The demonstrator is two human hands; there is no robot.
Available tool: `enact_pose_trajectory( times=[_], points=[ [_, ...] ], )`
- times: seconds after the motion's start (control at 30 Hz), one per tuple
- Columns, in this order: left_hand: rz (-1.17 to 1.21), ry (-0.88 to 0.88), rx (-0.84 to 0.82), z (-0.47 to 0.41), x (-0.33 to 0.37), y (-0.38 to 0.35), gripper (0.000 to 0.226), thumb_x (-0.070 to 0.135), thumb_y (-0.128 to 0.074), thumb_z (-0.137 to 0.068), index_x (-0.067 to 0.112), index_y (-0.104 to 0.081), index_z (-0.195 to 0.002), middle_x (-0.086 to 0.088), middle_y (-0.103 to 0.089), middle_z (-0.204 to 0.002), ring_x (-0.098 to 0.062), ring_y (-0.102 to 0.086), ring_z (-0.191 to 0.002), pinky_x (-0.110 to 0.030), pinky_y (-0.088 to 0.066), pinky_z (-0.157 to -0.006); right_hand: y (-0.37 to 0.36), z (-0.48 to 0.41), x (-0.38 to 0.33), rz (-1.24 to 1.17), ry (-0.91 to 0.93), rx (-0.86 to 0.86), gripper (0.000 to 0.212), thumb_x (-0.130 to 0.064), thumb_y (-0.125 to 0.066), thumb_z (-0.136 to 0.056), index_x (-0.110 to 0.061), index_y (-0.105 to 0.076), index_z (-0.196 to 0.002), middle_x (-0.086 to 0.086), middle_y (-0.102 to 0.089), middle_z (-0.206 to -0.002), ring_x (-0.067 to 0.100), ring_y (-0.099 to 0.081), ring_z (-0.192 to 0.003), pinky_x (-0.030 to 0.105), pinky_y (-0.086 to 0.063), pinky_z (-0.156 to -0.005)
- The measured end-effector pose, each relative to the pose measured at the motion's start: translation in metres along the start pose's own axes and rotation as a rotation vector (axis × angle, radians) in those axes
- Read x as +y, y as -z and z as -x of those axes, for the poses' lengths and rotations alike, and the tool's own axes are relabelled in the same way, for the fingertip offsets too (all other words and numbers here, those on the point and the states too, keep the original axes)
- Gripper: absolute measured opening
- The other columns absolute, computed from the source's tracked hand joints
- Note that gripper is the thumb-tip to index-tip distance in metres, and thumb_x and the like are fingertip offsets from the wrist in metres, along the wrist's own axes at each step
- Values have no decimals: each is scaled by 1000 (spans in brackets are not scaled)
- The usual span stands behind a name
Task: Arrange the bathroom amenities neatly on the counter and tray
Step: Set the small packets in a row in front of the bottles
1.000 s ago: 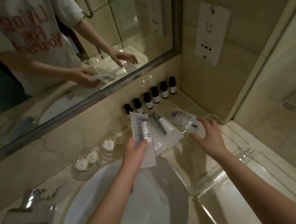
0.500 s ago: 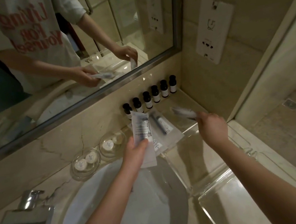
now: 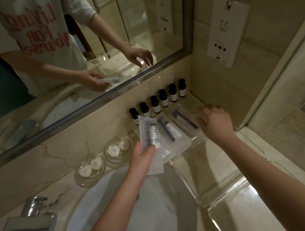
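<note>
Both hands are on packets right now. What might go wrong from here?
1. The left hand holds its white packet with the lower end over the sink basin; a slip could drop it in.
2. The right hand presses the toothbrush packet close to the row of dark bottles; a forward nudge might topple one.

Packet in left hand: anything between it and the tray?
The bare near part of the tray is unobstructed. Just beyond the held packet, two toothbrush packets already lie on it, right hand at the farther one.
</note>
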State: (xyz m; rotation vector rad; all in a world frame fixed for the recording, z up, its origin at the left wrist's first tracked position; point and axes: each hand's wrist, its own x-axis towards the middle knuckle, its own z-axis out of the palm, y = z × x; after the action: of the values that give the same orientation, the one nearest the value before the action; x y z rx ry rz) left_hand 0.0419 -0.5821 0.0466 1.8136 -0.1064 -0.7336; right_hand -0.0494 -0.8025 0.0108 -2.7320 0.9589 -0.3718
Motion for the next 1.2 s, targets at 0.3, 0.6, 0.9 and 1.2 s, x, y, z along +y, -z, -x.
enact_pose_trajectory(
  times=[0.3,0.6,0.9,1.2],
  points=[
    [11,-6,6,-1,3,3,16,11,-52,-91,15,-54,-106,2,-61,-88,-9,-59,-75,-20,-44,-58,-29,4,-13,88,150,-39,39,-26,-52,-91,-19,-52,-129,9,-62,-123,36,-60,-99,37,-47,-72],
    [12,1,7,2,1,5,15,12,-52,-90,16,-55,-104,1,-63,-88,-10,-60,-75,-21,-45,-58,-18,-32,-24,-375,-387,-365,36,-31,-65,-79,-7,-60,-105,12,-63,-93,32,-61,-90,31,-45,-67],
    [21,12,23,1,0,12,20,13,-53,-90,14,-56,-110,-4,-65,-96,-17,-63,-82,-27,-50,-65,0,-25,-16,-812,-557,-310,19,-19,-74,-76,-10,-58,-82,3,-54,-73,22,-53,-75,33,-42,-67],
    [28,16,32,2,-1,13,21,12,-52,-90,16,-56,-110,1,-65,-92,-13,-62,-80,-26,-49,-64,-1,-29,-19,-435,-356,-305,37,-30,-59,-87,-13,-60,-120,8,-66,-90,25,-61,-81,37,-51,-75]
  ],
)
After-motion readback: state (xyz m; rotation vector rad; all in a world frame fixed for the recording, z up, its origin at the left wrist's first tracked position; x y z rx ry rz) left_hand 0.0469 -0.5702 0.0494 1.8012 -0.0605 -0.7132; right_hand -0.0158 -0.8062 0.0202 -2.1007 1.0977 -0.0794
